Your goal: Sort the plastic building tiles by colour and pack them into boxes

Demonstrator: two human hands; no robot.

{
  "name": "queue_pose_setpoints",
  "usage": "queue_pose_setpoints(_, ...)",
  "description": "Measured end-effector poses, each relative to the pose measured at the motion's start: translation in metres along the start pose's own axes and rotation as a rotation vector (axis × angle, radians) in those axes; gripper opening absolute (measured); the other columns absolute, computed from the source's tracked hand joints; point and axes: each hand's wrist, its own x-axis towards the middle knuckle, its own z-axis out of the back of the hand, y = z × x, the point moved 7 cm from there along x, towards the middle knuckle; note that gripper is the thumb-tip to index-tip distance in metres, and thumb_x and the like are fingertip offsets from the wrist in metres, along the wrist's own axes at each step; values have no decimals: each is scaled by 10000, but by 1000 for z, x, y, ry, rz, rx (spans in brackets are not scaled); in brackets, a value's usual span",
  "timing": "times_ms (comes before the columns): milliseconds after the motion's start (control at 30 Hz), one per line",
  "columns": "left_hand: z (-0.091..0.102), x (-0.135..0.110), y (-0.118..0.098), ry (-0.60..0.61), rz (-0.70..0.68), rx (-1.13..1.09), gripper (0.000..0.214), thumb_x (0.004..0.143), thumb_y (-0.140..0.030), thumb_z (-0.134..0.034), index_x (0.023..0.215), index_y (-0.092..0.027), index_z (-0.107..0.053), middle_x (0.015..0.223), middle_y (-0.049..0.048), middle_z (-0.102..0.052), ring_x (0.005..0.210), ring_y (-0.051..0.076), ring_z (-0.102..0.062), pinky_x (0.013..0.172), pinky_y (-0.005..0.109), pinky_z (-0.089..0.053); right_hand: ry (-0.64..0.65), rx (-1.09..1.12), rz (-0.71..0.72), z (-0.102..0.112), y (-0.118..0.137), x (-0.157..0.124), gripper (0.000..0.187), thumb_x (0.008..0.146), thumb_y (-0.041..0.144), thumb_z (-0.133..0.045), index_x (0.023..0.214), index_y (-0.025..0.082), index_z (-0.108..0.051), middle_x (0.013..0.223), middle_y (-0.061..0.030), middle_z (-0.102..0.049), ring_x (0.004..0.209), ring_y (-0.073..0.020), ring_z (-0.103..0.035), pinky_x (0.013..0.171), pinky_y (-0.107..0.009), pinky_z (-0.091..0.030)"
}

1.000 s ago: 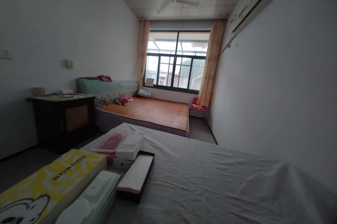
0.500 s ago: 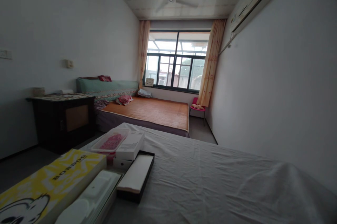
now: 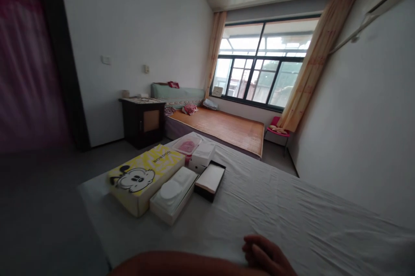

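My right hand (image 3: 266, 255) is low in the picture, just above the grey cloth on the table (image 3: 253, 207) or resting on it; I cannot tell which. Its fingers are curled and closed, pointing left, and nothing shows in them. A bare forearm (image 3: 175, 264), seemingly my left, crosses the bottom edge, while my left hand is out of sight. Ahead and left lie a yellow-and-white cartoon box (image 3: 147, 176), an open white box with a white molded piece (image 3: 173, 191), and a black tray-like box with a white inside (image 3: 210, 178).
Behind these stand a small white box (image 3: 204, 152) and a clear plastic container with pink contents (image 3: 187, 144). Beyond the table are a bed with an orange mat (image 3: 223, 126), a dark cabinet (image 3: 142, 122) and a pink chair (image 3: 278, 126). A purple curtain (image 3: 29, 64) hangs far left.
The view has swung left and down, so the boxes appear farther off and the doorway curtain shows. My right hand and a forearm have come into view at the bottom.
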Motion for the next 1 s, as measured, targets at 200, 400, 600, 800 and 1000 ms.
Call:
queue_pose_setpoints(200,53,-58,34,230,-304,-44,167,816,-289,-602,945,-318,-704,859,-27,-702,788,126,-648,692,200,-502,88,-308,78,-17,13,8,459,783,566,-553,1027,190,-649,941,-97,-689,858,-225,-639,774,-346,-500)
queue_pose_setpoints(400,150,-141,127,-143,88,-208,274,882,-228,-434,1013,-219,-674,953,45,-679,900,156,-616,840,244,-462,-2,-777,419,-71,92,53,347,874,404,-454,1131,222,-600,1106,-89,-635,1012,-209,-576,861,-343,-476)
queue_pose_setpoints(600,172,-195,182,-393,320,-73,290,878,-257,-433,1092,-234,-626,1120,65,-618,1068,203,-548,966,344,-431,-164,-1367,563,-112,105,120,470,852,270,-490,1319,288,-441,1343,-54,-494,1240,-235,-385,942,-398,-376)
queue_pose_setpoints(800,157,-213,200,-456,354,19,399,882,-266,-441,1276,-227,-496,1342,83,-481,1246,235,-440,1054,403,-377,-225,-1499,392,-82,83,147,507,847,197,-459,1341,295,-400,1374,-47,-464,1244,-237,-367,870,-383,-378)
queue_pose_setpoints(1000,135,-203,207,-402,411,64,660,860,-330,-487,1434,-110,-248,1484,157,-283,1347,302,-294,1088,448,-320,-321,-1460,466,-125,121,147,396,894,296,-405,1279,227,-464,1344,-69,-484,1255,-229,-342,910,-360,-363)
